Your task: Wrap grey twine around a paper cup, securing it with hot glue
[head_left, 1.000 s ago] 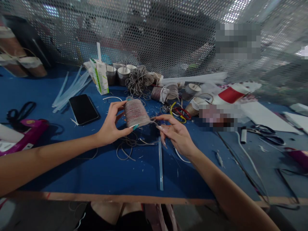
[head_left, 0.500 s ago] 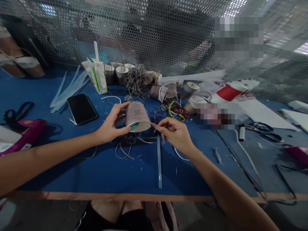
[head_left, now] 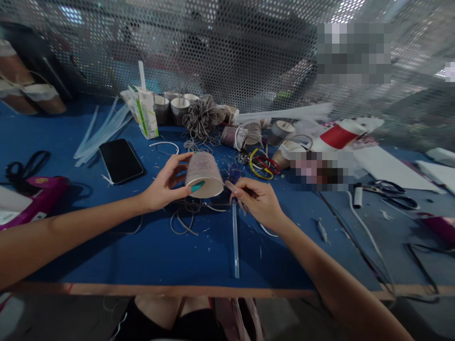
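Observation:
My left hand [head_left: 165, 184] is wrapped round a paper cup [head_left: 203, 166] tipped on its side, its white mouth facing me and the thumb at the rim. Greyish-pink cord is wound round the cup's outside. At the cup's right rim, my right hand [head_left: 258, 201] is closed in a pinch on the cord; the fingers hide most of the held piece. Loose cord [head_left: 185, 225] lies on the table under the cup. Below my right hand lies a clear glue stick [head_left: 235, 246].
A phone [head_left: 121, 160], a drink carton [head_left: 147, 113] and a magenta glue gun [head_left: 46, 196] lie to the left. Behind the cup sit a tangle of grey cord [head_left: 202, 116] and wrapped cups [head_left: 180, 111]. Scissors [head_left: 391, 193] and a red-banded cup [head_left: 339, 137] are at right.
The cup has tilted slightly, showing more of its open mouth. My right hand has moved a little down, staying close to the rim.

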A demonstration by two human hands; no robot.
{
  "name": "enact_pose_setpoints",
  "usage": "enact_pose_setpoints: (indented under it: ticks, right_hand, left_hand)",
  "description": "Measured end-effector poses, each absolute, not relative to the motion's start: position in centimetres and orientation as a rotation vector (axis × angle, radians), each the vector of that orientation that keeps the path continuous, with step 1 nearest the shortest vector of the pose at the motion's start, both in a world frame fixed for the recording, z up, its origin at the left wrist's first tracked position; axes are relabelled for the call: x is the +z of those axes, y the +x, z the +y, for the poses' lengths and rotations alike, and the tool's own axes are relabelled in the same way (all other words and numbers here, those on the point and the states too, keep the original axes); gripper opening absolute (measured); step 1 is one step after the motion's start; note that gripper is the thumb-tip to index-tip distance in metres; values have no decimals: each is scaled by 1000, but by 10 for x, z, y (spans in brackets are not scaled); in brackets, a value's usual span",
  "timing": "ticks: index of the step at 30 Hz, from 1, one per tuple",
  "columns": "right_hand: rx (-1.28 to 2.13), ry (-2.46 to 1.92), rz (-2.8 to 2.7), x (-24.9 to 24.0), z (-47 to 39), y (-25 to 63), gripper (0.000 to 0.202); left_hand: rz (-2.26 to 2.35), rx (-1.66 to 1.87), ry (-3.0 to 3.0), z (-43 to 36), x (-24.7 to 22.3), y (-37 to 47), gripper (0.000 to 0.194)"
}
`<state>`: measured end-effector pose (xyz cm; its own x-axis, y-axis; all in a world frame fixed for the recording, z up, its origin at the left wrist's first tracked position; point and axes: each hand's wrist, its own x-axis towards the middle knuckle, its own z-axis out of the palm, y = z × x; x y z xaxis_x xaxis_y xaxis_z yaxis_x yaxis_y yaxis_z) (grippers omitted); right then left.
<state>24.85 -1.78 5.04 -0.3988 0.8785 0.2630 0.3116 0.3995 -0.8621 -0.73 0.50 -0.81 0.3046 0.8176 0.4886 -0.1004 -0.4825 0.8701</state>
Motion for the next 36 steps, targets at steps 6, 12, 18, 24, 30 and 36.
enact_pose_setpoints:
  ticks: [6,12,18,24,30,36]
  right_hand:
    - [956,-1010,-1917,50,-17,247,45]
    - [960,-1030,-1955,49,-18,245,45]
    - [1001,-1145,-1768,45,-16,247,44]
    - [718,-959,-1798,43,-13,253,49]
    - [726,-795,-2106,36,-16,244,91]
    - [690,-857,-2096,31,-12,242,87]
  left_hand:
    - [637,1285,1692,4,-6,-8,70]
    - [605,1297,1705,4,-5,-8,68]
    - [604,1327,1703,4,-8,-7,68]
    - [606,1302,1722,5,-6,-7,78]
    - [507,1174,1758,3,1,-7,86]
    - [507,1046,1828,1,3,-7,87]
